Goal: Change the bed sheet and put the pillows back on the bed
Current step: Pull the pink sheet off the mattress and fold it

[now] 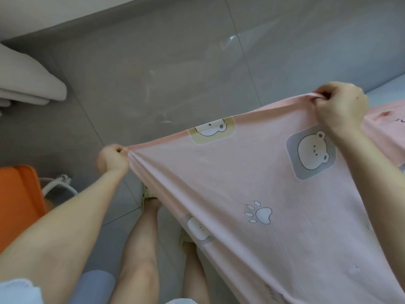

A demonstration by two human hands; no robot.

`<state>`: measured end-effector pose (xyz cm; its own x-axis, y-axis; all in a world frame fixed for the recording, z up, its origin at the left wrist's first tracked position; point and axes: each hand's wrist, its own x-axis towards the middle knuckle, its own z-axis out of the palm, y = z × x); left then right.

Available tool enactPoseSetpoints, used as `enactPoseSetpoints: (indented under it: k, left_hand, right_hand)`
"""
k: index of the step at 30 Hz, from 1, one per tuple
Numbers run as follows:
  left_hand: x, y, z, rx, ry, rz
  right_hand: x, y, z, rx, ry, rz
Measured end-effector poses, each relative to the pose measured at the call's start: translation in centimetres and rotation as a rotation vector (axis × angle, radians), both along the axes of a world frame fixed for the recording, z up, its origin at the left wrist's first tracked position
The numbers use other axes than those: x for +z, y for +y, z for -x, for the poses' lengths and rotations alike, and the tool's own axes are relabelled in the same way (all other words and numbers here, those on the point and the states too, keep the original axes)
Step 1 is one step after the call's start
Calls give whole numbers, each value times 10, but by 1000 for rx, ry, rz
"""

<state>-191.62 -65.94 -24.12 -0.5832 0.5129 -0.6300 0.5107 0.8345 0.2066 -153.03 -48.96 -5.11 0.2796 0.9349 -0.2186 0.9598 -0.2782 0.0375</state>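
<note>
I am gripping the hem of the pink bear-print sheet [252, 183] with my left hand [112, 160] and right hand [340, 106], holding it stretched above the grey tiled floor [153, 73]. It isn't spread yet, I judge; no pillows are showing.

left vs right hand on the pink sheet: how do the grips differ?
The left hand sits lower in the frame, over the grey floor. The right hand is higher and far to the right. At the left hand the pink sheet fans out in creases from one pinched point, while the right hand has a bunch of hem curled under its fingers. Shared: both grip the same top hem, which runs taut between them.
</note>
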Motion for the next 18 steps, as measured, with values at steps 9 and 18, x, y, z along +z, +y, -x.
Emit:
enactPoseSetpoints:
  k: [9,18]
  left_hand:
    - [-19,24,31,62,142,9]
    - [2,34,-8,-234,-160,141]
  right_hand:
    - [-14,20,43,53,19,-105]
    - [-46,-22,13,167,-130,217]
